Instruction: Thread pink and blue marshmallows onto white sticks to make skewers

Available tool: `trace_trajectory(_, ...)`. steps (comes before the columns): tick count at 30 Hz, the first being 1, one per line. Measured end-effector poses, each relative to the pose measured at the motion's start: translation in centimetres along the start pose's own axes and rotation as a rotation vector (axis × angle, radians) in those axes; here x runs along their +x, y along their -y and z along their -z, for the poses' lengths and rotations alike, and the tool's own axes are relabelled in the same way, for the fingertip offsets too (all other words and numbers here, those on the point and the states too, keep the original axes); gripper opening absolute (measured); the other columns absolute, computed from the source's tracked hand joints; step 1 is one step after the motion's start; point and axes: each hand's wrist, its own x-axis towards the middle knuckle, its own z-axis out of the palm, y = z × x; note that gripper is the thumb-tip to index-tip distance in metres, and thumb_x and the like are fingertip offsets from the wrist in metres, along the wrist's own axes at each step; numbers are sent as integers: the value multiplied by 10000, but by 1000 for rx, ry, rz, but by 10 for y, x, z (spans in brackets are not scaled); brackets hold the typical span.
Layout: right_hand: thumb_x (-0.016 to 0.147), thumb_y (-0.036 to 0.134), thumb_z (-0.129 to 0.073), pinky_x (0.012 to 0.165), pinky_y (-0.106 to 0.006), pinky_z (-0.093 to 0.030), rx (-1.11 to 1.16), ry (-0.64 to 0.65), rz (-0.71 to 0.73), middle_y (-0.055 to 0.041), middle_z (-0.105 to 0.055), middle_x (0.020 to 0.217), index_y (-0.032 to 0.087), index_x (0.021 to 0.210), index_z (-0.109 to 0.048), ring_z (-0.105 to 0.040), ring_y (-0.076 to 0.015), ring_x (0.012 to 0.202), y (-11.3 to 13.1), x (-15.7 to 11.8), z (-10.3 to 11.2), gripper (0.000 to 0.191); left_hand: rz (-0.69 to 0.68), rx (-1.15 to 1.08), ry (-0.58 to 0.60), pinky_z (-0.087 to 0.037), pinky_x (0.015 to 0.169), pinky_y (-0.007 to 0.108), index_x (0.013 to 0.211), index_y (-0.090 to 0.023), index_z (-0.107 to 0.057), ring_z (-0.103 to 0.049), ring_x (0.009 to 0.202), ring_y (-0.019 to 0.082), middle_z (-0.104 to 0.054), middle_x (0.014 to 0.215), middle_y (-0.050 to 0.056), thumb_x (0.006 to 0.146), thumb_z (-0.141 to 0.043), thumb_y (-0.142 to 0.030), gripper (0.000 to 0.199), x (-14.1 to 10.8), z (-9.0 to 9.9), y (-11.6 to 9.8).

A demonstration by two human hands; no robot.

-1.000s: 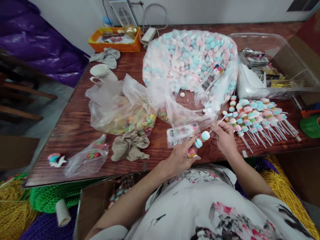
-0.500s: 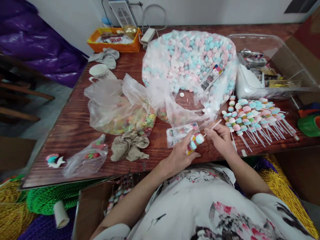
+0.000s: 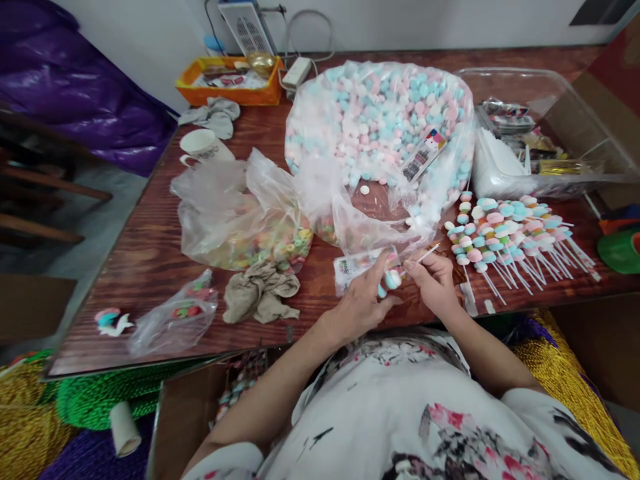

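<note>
Near the front edge of the table, my left hand point(image 3: 361, 305) is closed around a short row of blue and white candies point(image 3: 391, 281). Just to its right, my right hand point(image 3: 434, 280) pinches a white stick point(image 3: 426, 253), which slants up to the right. A printed packet point(image 3: 350, 268) lies flat behind my left hand. To the right of my right hand is a pile of candy skewers point(image 3: 505, 230) in pink, blue and white, their sticks pointing toward the front.
A big bag of pastel candies point(image 3: 385, 120) fills the back middle. A bag of gummies point(image 3: 240, 227), a crumpled cloth point(image 3: 260, 293) and a mug point(image 3: 203, 147) are left. A clear tub point(image 3: 500, 187) stands right, an orange tray point(image 3: 193, 93) back left.
My left hand has closed a little more over the candies, so fewer show. A golden twist now shows by the stick's upper end, and a clear wrapper piece appears beside my right wrist.
</note>
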Motion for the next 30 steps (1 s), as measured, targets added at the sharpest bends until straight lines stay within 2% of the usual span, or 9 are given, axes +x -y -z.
trace_trajectory(4, 743, 329, -735, 469, -210, -292, 216, -161, -69, 57, -511, 545, 183, 641, -626, -378, -63, 478, -12, 15, 14, 209, -141, 79, 27, -372, 1065, 495, 1493, -171, -257, -467, 1271, 347, -487, 1391, 208, 651, -769, -590, 1071, 11, 17, 7)
trace_trajectory(7, 676, 339, -782, 435, -200, -260, 298, -203, -114, 45, -535, 549, 184, 617, -620, -395, -64, 467, -11, 19, 25, 231, -84, 37, 136, -375, 1059, 476, 1492, -190, -277, -475, 1269, 328, -489, 1405, 193, 647, -778, -576, 1055, 13, 31, 13)
trace_trajectory(9, 662, 360, -790, 430, -199, -265, 294, -185, -119, 35, -545, 554, 185, 598, -617, -405, -66, 471, -6, 18, 30, 254, -9, -29, 211, -430, 990, 425, 1458, -189, -361, -545, 1166, 301, -564, 1326, 160, 656, -788, -533, 972, 14, 37, 14)
trace_trajectory(12, 690, 379, -771, 442, -205, -290, 278, -132, -99, 23, -547, 561, 187, 577, -624, -423, -74, 490, 3, 14, 31, 267, 87, -238, 368, -480, 754, 283, 1312, -179, -543, -594, 838, 192, -668, 1015, 43, 696, -768, -470, 717, 18, 41, 11)
trace_trajectory(16, 673, 407, -775, 512, -253, -411, 223, -128, -51, -1, -609, 617, 210, 619, -678, -525, -124, 575, 8, 14, 31, 225, 236, -529, 519, -340, 534, 183, 905, -132, -655, -396, 571, 82, -469, 629, -60, 727, -736, -437, 363, 19, 31, 8)
trace_trajectory(18, 668, 410, -780, 559, -281, -453, 180, -123, -23, -5, -642, 660, 225, 691, -714, -559, -142, 609, 7, 15, 33, 197, 300, -605, 450, -308, 518, 183, 748, -132, -591, -344, 560, 72, -391, 602, -66, 716, -744, -437, 343, 16, 23, 8)
trace_trajectory(20, 683, 392, -777, 607, -295, -470, 120, -119, 26, -1, -656, 674, 234, 709, -725, -577, -151, 643, 4, 17, 37, 169, 321, -607, 282, -314, 534, 189, 702, -139, -544, -344, 582, 74, -385, 624, -61, 692, -766, -436, 370, 12, 15, 8)
trace_trajectory(25, 733, 336, -755, 567, -250, -423, 93, -219, -12, 28, -628, 636, 224, 679, -705, -520, -105, 573, -3, 18, 37, 134, 290, -405, -59, -300, 531, 193, 679, -143, -544, -344, 571, 71, -402, 605, -66, 690, -779, -434, 375, 3, 4, 5)
trace_trajectory(30, 733, 364, -748, 500, -236, -360, 85, -237, -44, 45, -548, 559, 199, 645, -665, -422, -85, 499, -6, 14, 33, 205, 209, -218, -171, -353, 581, 205, 767, -151, -625, -430, 615, 92, -524, 656, -40, 713, -765, -449, 334, -2, -2, 5)
